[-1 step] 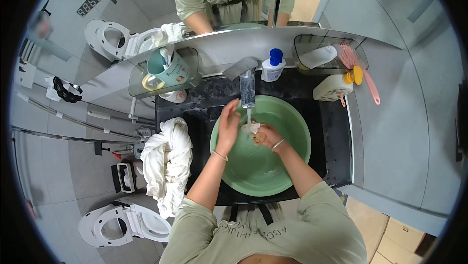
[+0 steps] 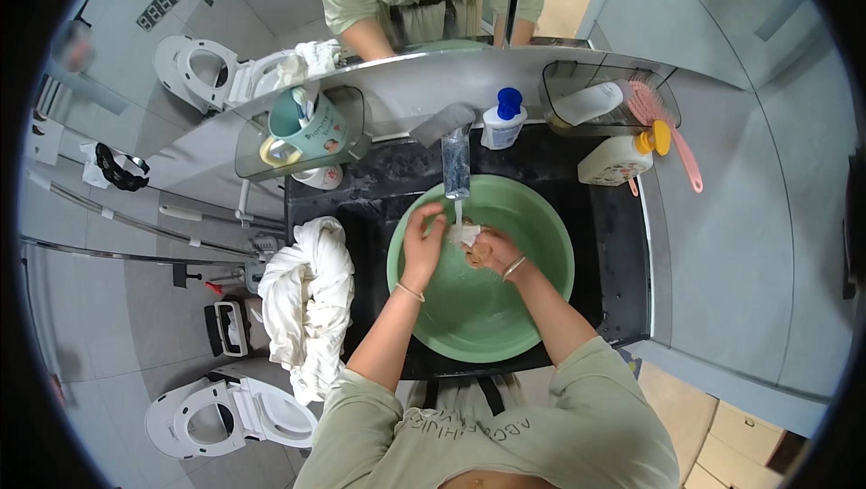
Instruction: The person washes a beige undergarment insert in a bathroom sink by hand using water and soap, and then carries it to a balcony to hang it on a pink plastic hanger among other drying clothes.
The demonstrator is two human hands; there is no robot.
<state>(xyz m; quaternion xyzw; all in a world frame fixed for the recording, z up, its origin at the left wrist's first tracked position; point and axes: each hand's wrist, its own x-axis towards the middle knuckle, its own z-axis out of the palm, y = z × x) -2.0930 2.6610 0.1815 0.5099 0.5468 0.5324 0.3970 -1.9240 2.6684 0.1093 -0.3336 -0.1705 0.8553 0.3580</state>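
Note:
Over a green basin, my right hand is closed on a small white and tan piece, soft-looking like cloth; its exact kind does not show. A thin stream of water runs from the faucet down beside that piece. On the left of the stream, my left hand is raised with its fingers loosely curved and apart, and nothing shows in it. A small gap lies between the two hands.
The basin stands on a black counter. Bundled white fabric lies at its left edge. Behind are a blue-capped bottle, a yellow-pump bottle, a pink brush and a teal cup in a rack.
My left hand's fingers have curled a little and come lower, nearer the stream. My right hand keeps its hold on the white and tan piece, with almost no shift.

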